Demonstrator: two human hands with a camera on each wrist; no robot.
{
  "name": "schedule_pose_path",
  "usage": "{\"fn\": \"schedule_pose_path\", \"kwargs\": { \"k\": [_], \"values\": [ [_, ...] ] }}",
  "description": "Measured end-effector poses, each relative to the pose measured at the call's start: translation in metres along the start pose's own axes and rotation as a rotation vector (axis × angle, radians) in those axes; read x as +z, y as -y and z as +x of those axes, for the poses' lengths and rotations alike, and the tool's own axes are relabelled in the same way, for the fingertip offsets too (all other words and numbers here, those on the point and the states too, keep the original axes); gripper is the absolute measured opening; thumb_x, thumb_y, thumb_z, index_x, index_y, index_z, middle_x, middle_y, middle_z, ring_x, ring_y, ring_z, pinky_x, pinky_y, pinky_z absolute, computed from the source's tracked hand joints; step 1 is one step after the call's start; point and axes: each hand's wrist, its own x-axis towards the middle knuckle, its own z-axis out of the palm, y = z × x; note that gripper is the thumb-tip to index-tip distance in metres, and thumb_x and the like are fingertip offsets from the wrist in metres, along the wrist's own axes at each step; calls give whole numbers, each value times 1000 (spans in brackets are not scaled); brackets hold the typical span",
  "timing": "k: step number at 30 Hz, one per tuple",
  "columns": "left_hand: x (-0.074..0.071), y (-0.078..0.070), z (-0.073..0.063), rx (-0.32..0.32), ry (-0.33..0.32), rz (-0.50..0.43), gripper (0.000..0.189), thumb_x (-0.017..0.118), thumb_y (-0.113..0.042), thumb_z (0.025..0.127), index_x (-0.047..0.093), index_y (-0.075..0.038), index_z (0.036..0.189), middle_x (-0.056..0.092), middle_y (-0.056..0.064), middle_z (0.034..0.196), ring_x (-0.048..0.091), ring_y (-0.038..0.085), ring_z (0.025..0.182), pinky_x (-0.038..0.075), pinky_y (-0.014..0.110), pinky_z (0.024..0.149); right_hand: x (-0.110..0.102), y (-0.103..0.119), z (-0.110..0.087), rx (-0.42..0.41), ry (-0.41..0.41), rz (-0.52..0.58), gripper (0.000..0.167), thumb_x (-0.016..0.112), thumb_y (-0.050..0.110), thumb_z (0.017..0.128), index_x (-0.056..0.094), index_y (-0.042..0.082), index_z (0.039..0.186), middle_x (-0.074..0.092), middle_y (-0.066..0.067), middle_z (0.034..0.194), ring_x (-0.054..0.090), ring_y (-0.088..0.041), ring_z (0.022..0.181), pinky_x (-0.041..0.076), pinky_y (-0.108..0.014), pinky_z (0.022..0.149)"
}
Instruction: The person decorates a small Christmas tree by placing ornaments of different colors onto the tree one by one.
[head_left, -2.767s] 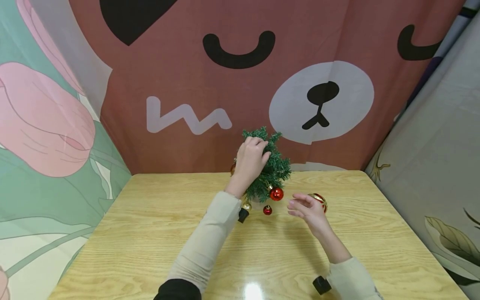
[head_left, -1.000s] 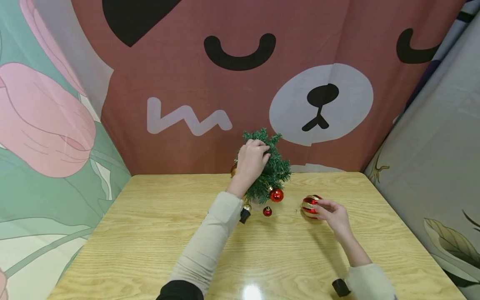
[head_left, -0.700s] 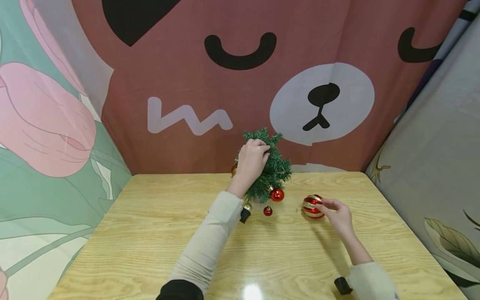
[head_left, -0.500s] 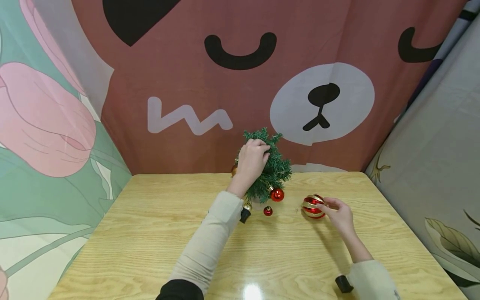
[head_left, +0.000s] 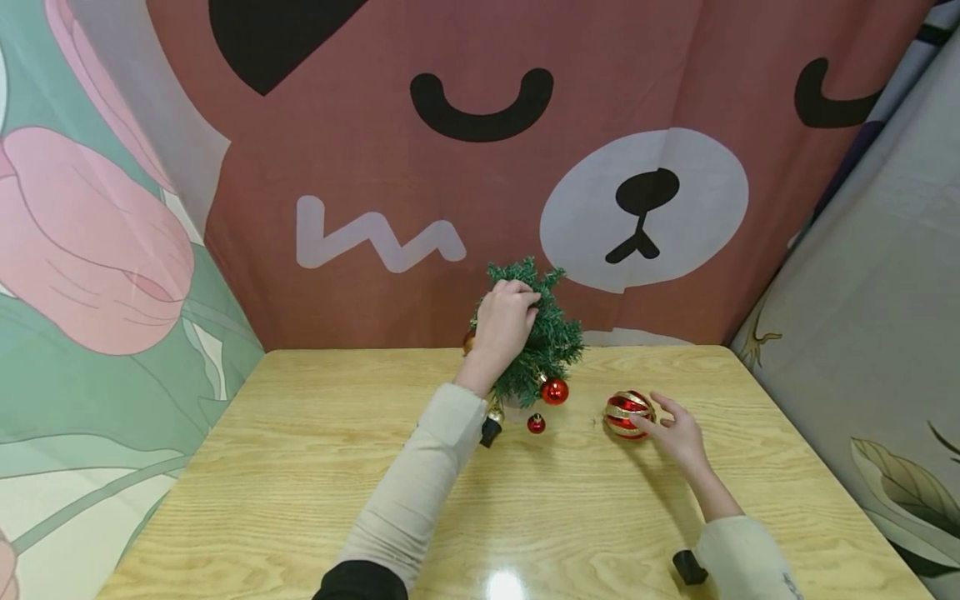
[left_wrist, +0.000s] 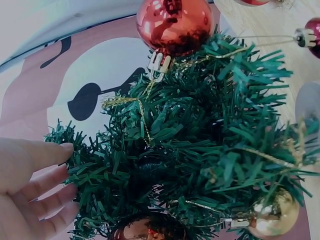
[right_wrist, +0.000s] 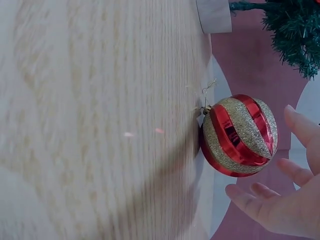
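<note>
A small green artificial Christmas tree [head_left: 551,333] stands near the table's back edge. My left hand [head_left: 506,321] grips it near the top, thumb and fingertips in the needles in the left wrist view. Red baubles, among them a shiny one [head_left: 554,391] and a smaller one [head_left: 536,423], and a gold bauble [left_wrist: 274,212] hang from its branches on gold strings. A large red bauble with gold glitter stripes [right_wrist: 239,135] lies on the table right of the tree. Beside it my right hand [head_left: 678,433] has its fingers spread, fingertips just off its surface in the right wrist view.
The wooden table [head_left: 337,475] ends at a bear-print curtain [head_left: 360,308] close behind the tree. A white pot [right_wrist: 214,15] holds the tree's base. A patterned cloth [head_left: 862,333] hangs along the right side.
My right hand has moved right from beside the tree to the striped bauble; its fingers, closer around the bauble a moment ago, are now spread wider. My left hand stays on the tree.
</note>
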Motion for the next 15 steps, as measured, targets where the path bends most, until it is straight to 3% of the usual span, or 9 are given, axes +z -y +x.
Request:
{"fn": "schedule_pose_path", "kwargs": {
  "k": [15],
  "values": [
    [0, 1, 0, -12, 12, -24, 20, 64, -15, 83, 69, -12, 103, 62, 2, 102, 54, 16, 93, 46, 24, 75, 5, -7, 8, -33, 11, 12, 67, 65, 21, 83, 32, -7, 134, 33, -31, 131, 45, -44, 109, 47, -31, 76]
  ]
}}
